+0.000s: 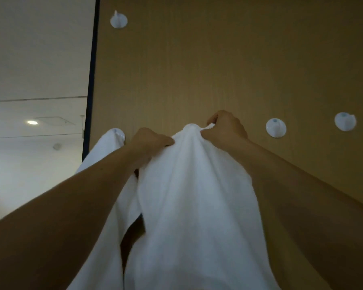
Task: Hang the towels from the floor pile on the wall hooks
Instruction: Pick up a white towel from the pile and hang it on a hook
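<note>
A white towel (195, 206) hangs down the middle of the view against a tan wooden wall, its top bunched into a rounded peak as if draped over a hidden hook. My left hand (149, 144) grips the cloth just left of that peak. My right hand (224, 126) pinches a fold of it on the right side. A second white towel (105, 151) hangs from a white hook (120, 133) at the left, partly behind my left arm.
Two bare white round hooks (276, 127) (344, 121) sit on the wall to the right. Another bare hook (118, 20) is high up at the left. A dark vertical wall edge (91, 80) borders a white ceiling with a lit lamp (32, 122).
</note>
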`<action>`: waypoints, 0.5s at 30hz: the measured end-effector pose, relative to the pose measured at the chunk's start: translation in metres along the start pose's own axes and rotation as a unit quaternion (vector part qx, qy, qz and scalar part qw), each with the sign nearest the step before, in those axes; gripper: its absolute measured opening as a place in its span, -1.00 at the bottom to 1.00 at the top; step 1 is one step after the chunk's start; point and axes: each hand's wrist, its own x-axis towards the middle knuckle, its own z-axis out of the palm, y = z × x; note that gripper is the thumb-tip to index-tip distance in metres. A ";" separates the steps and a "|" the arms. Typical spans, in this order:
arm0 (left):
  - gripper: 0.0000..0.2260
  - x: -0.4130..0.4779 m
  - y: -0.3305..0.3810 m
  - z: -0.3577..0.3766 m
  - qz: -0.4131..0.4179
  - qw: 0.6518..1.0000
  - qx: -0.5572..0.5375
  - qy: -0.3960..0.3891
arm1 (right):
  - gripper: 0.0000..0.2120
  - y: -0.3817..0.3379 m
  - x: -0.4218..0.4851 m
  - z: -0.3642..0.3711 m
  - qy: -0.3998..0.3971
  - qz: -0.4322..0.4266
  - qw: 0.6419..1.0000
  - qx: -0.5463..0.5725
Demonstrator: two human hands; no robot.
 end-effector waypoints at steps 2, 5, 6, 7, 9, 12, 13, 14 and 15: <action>-0.76 -0.009 0.002 -0.003 -0.041 0.995 0.068 -0.066 | -0.66 -0.001 0.000 -0.004 -0.044 0.025 0.999 0.000; -0.71 -0.019 0.011 0.001 0.029 0.981 0.190 -0.036 | -0.62 -0.004 -0.005 -0.001 -0.015 0.004 0.992 -0.129; -0.67 -0.022 0.014 0.004 0.080 0.964 0.252 0.004 | -0.64 -0.003 -0.009 0.000 0.037 -0.030 0.981 -0.186; -0.63 -0.025 0.015 0.009 0.146 0.932 0.327 0.064 | -0.67 -0.001 -0.014 0.002 0.090 -0.075 0.966 -0.232; -0.60 -0.030 0.012 0.021 0.284 0.835 0.430 0.194 | -0.80 0.003 -0.023 0.008 0.141 -0.173 0.933 -0.283; -0.70 -0.035 0.005 0.034 0.412 0.810 0.382 0.165 | -0.85 0.008 -0.032 0.020 0.056 -0.236 0.935 -0.260; -0.71 -0.034 0.001 0.036 0.411 0.841 0.335 0.110 | -0.83 0.008 -0.033 0.022 0.015 -0.220 0.948 -0.231; -0.71 -0.034 -0.002 0.036 0.403 0.863 0.300 0.060 | -0.81 0.008 -0.034 0.022 -0.017 -0.203 0.958 -0.201; -0.72 -0.037 -0.003 0.036 0.404 0.876 0.263 0.035 | -0.80 0.008 -0.036 0.021 -0.039 -0.196 0.963 -0.178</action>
